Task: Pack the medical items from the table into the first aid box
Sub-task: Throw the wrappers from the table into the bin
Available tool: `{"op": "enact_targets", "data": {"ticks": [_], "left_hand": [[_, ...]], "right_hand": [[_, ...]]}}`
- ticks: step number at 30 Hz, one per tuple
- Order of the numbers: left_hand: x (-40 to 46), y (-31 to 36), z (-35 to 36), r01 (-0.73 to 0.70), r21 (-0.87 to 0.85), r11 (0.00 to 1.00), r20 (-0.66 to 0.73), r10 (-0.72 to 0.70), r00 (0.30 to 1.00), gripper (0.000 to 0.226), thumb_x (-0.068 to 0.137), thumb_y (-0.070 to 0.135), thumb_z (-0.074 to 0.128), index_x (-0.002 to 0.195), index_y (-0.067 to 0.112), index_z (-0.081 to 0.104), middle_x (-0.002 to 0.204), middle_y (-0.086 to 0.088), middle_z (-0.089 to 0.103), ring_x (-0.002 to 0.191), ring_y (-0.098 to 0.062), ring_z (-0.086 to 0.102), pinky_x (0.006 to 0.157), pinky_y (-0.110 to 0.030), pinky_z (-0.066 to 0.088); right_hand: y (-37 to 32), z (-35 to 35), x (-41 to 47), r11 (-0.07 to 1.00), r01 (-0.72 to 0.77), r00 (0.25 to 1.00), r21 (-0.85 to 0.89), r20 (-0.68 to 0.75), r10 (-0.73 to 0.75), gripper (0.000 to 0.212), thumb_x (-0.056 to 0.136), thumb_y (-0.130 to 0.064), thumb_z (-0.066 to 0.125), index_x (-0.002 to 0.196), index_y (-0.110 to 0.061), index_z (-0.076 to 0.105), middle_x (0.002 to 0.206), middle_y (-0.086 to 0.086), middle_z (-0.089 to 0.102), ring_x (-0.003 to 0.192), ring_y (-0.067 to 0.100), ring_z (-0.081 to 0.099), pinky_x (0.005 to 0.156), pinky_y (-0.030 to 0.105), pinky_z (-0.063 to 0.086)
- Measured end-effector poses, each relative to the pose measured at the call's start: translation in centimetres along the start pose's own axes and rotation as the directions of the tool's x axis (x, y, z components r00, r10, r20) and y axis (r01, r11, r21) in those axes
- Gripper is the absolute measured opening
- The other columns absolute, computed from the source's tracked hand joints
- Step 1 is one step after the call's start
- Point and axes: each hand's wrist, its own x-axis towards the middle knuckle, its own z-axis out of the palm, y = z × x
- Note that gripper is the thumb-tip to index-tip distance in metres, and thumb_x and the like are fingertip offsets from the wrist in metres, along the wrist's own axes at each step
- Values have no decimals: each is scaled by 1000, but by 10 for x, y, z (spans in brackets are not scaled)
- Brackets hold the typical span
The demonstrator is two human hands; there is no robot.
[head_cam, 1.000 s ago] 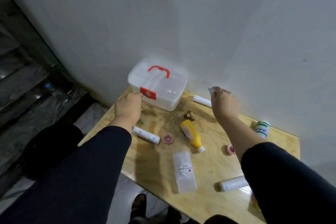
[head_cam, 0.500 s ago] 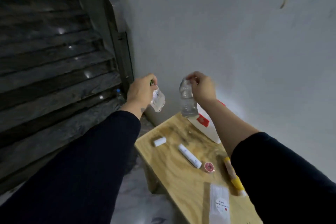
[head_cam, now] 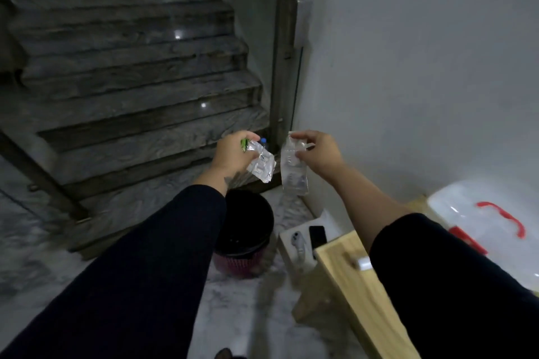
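Observation:
My left hand (head_cam: 233, 153) pinches a crumpled clear plastic wrapper (head_cam: 261, 166) with a green strip at its top. My right hand (head_cam: 319, 151) holds a second clear plastic wrapper (head_cam: 293, 173) hanging straight down. Both hang in the air above a dark waste bin (head_cam: 246, 230) on the floor, left of the table. The white first aid box (head_cam: 478, 213) with its red handle sits shut at the right edge on the wooden table (head_cam: 347, 274). A small white roll (head_cam: 364, 264) lies on the table by my right sleeve.
A white box (head_cam: 303, 242) holding a black phone-like item and a white device stands between bin and table. Dark stone stairs (head_cam: 131, 81) rise at the left. A blue-capped bottle (head_cam: 264, 141) shows behind my left hand. The white wall fills the right.
The view has swung left, away from the table. Both hands left the box and the table and now hold clear wrappers over the bin, which has come into sight.

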Motion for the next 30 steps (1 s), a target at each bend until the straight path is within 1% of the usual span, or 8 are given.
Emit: {"op": "enact_targets", "data": {"ticks": [2,8,11,15,17,21,24,30], "left_hand": [[14,-30,-15,32,3,999,5,-32,999,36,83,4,71,117,12,67,127,-5,64,120,-18,56,88,-12,33],[49,-112,-37,139,-7,990,44,-139,989,33,82,4,71,114,14,69,124,-4,65,120,-18,57,91,-16,35],[65,-148,-31,195,17,981,64,-196,979,34,82,4,71,114,14,69,121,-3,67,115,-17,59,86,-14,35],[84,-194,-5,302,19,953,136,-301,944,32,83,2,70,113,12,68,123,-6,66,116,-20,59,88,-18,39],[95,-213,10,355,12,935,156,-352,923,31,84,2,69,113,11,68,125,-7,65,117,-21,59,90,-17,39],[118,-249,48,452,26,892,173,-449,877,29,86,2,66,112,13,67,122,-4,65,112,-16,60,84,-12,36],[131,-282,79,507,70,859,204,-510,836,31,86,2,62,114,16,66,118,-2,66,107,-16,61,76,-6,32],[153,-344,139,580,108,808,247,-587,771,35,90,3,54,121,18,62,99,1,59,69,-6,54,51,2,36]], "right_hand": [[-8,37,18,1000,1,1000,13,21,-1,48,75,6,62,115,-20,68,105,15,70,75,15,53,71,21,47],[-10,123,55,993,-111,989,43,106,106,47,78,7,60,117,-18,67,78,-7,56,58,0,46,48,-3,37],[3,155,73,988,-155,978,18,146,151,46,78,7,61,117,-16,67,76,-5,57,55,3,43,47,1,38],[27,191,98,975,-222,955,-20,199,221,46,78,5,61,118,-16,66,110,13,69,71,10,53,68,18,47],[43,209,112,969,-248,943,-20,223,246,45,79,5,60,118,-16,66,115,9,68,68,7,51,62,12,45],[81,242,139,946,-312,915,-85,241,323,43,81,3,59,118,-18,66,92,-2,61,66,10,53,55,9,41],[117,267,156,916,-377,886,-138,235,400,43,81,3,57,116,-21,66,81,6,64,66,16,54,60,29,51],[192,319,176,868,-457,835,-196,241,494,43,85,-1,56,120,-25,63,63,-9,55,67,27,61,68,36,56]]}}
